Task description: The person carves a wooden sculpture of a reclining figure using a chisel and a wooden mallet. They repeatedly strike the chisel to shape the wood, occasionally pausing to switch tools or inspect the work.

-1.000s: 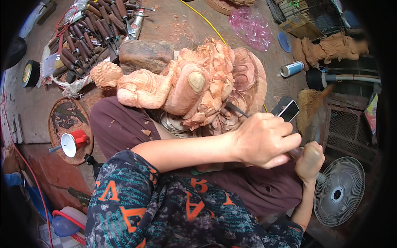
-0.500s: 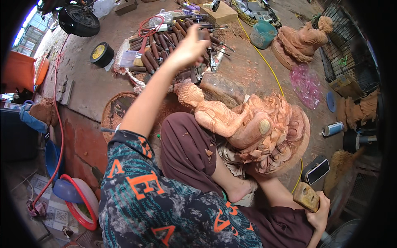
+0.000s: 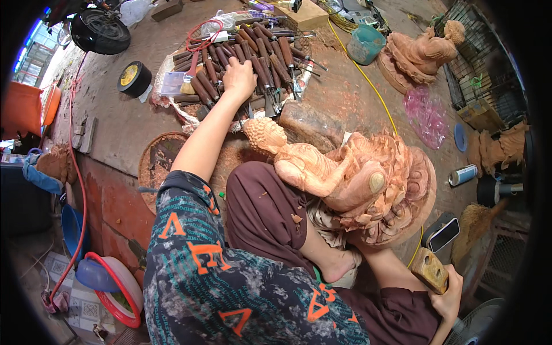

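The work in hand looked to be a pause over the tools, with the left hand (image 3: pixel 240 79) stretched out to the heap of carving tools (image 3: pixel 261 72), its fingers down among the dark wooden handles; whether they had closed on one handle or only rested there, I could not tell. The right hand (image 3: pixel 449 290) was clasped around the lower end of a holed wooden block (image 3: pixel 430 270), low beside the person's folded leg and well apart from the carving. That carving, a pale wooden seated figure (image 3: pixel 351 184), lay on its side just beyond the legs, its curled head near the tools, its broad base toward the right, and a rough wooden log (image 3: pixel 310 123) along its far side. As I judged it, the next move called for singling out one handle and drawing it clear without dragging its neighbours, since the tools lay crowded and some bare blades pointed toward the figure's head; the lift needed to pass wide of that finely worked part.
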Available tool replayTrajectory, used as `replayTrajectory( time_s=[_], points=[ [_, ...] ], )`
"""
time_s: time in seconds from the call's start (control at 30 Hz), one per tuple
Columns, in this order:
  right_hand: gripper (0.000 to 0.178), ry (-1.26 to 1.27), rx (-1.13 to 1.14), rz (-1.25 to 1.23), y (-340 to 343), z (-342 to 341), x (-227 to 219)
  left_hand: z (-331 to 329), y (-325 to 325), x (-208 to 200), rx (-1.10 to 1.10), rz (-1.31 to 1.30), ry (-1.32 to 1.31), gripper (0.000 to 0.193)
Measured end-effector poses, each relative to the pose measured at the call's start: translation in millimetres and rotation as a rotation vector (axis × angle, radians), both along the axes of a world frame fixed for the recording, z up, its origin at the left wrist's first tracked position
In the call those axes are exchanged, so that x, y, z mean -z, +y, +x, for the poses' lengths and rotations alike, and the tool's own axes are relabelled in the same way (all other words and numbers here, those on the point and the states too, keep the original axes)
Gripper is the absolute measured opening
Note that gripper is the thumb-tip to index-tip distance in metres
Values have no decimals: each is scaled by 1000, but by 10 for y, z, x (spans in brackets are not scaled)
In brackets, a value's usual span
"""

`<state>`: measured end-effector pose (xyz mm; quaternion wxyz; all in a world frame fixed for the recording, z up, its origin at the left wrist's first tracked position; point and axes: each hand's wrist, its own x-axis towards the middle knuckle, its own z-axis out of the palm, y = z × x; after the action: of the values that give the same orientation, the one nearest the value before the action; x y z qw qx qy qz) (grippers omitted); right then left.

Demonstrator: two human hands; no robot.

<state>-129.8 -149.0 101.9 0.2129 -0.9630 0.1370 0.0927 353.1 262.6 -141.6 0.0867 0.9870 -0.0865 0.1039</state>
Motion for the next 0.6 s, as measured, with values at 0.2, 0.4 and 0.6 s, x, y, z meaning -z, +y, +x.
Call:
replayTrajectory(
  time_s=[0.2, 0.4, 0.6],
  points=[
    [36, -26, -71, -43, 25, 39, 35, 235, -276, 125, -205, -241, 263, 53],
    [37, -99, -109, -139, -7, -4, -68, -19, -416, -503, 6, -826, 25, 40],
    [41, -280, -12, -172, -58, -124, -128, -2073, -1549, -1793, 954, -1479, 294, 30]
  ],
)
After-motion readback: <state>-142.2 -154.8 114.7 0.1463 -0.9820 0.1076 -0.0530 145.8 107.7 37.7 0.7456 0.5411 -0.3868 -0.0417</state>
